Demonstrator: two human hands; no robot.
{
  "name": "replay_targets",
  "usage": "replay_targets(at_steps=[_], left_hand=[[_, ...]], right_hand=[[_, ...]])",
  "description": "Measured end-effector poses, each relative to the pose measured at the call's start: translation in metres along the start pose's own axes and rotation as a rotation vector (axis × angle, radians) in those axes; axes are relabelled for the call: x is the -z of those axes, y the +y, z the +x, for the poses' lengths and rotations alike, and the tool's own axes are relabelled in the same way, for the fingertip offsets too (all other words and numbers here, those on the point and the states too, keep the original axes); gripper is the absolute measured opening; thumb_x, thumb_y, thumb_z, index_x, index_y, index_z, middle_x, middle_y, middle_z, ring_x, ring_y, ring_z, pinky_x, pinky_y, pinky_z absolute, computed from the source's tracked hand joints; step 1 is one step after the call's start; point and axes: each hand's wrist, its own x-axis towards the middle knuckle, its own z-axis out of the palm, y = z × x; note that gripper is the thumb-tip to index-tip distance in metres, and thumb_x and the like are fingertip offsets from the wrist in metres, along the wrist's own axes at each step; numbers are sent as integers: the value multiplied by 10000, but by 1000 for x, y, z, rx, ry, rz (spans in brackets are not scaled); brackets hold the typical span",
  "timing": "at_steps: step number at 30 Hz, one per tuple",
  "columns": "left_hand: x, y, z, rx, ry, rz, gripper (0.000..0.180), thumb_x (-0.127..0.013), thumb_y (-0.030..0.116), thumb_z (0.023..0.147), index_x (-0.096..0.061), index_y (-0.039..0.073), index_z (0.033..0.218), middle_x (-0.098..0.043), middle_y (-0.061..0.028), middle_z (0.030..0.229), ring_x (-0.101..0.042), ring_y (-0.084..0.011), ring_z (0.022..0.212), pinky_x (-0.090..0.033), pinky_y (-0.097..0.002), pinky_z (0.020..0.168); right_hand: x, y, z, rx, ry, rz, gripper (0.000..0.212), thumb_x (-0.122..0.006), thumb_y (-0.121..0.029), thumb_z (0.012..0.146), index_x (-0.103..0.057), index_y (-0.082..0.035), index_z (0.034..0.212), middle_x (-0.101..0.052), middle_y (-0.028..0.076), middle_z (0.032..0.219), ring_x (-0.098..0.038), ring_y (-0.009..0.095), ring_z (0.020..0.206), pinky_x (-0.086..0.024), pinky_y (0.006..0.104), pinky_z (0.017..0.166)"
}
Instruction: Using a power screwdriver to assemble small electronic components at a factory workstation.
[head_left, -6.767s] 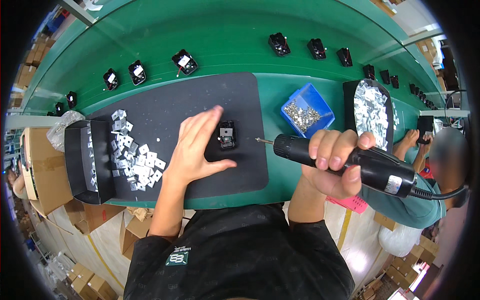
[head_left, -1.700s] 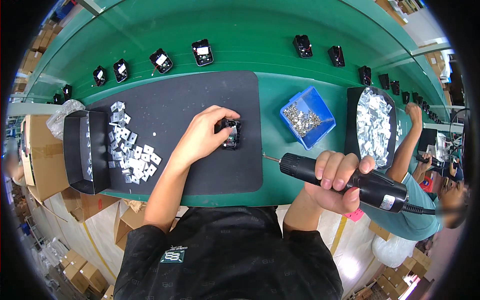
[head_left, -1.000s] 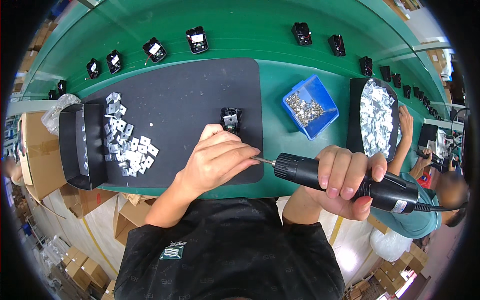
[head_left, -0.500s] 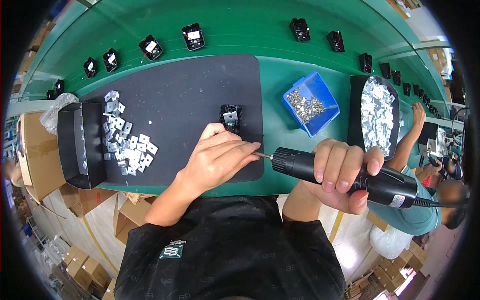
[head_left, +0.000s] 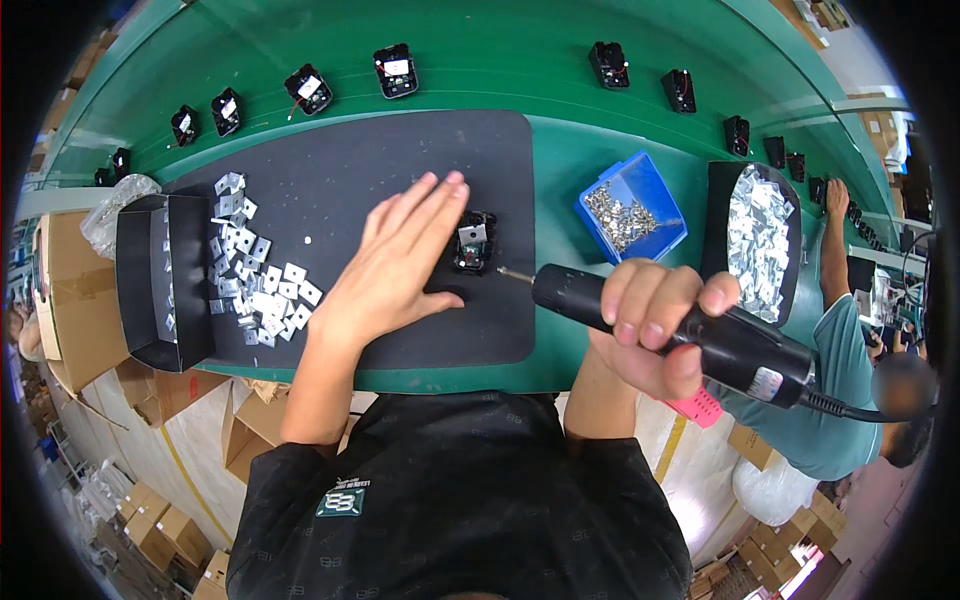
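Observation:
A black electric screwdriver (head_left: 745, 350) is gripped in my right hand (head_left: 655, 325), its bit pointing left. The bit's tip is just right of a small black plastic housing (head_left: 471, 257), apart from it; whether a screw sits on the tip is too small to tell. Inside the housing lies a square metal plate (head_left: 473, 234) with a hole, and some small parts below it. My left hand (head_left: 385, 265) is open beside the housing's left side, fingers stretched forward and thumb apart, holding nothing. The housing rests on a dark grey mat (head_left: 400, 340).
Loose metal plates (head_left: 270, 300) lie left, beside a black box (head_left: 190, 340). A blue bin (head_left: 665, 238) of screws and a black tray (head_left: 718, 230) of plates stand right. Several housings (head_left: 396, 72) line the green conveyor beyond. A co-worker's arm (head_left: 833, 250) reaches in at right.
My left hand has left the screwdriver's tip and moved forward-left, its fingers opening out beside the housing. The screwdriver has shifted slightly left and forward, nearer the housing. The co-worker's arm has reached farther forward.

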Motion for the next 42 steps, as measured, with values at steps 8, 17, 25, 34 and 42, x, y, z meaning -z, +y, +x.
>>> replay_targets(at_steps=[8,17,25,34,42], left_hand=[[-36,-6,4,24,115,-111,779,-809,95,559,-477,63,1263,-501,-116,1200,-516,-304,1067,-429,-378,885],[-39,-5,7,52,137,-172,743,-806,87,518,-519,63,1202,-502,-105,1090,-521,-300,982,-430,-382,858],[-41,-7,7,38,149,-178,731,-800,89,521,-523,62,1198,-501,-104,1088,-523,-298,980,-430,-385,858],[-40,-7,7,63,139,-190,723,-798,91,529,-529,72,1200,-502,-99,1088,-525,-291,972,-432,-383,858],[-40,-9,7,44,154,-198,715,-796,92,530,-533,67,1195,-505,-100,1091,-527,-291,967,-433,-381,852]], right_hand=[[-5,36,-9,-2,22,-215,333,-595,-148,841,-391,-79,1095,-500,42,718,-506,161,577,-435,323,579],[-6,53,-13,-7,128,-256,335,-608,-124,799,-397,-84,1057,-482,33,671,-488,152,528,-439,321,551],[-4,56,-13,-15,129,-250,323,-602,-119,802,-397,-84,1048,-482,32,671,-489,151,532,-442,319,558],[-2,54,-10,-7,72,-222,316,-586,-113,812,-400,-78,1065,-490,46,691,-498,158,553,-443,323,572],[-5,54,-11,-60,82,-222,244,-612,-100,809,-420,-92,958,-495,40,686,-498,156,554,-438,316,575]])
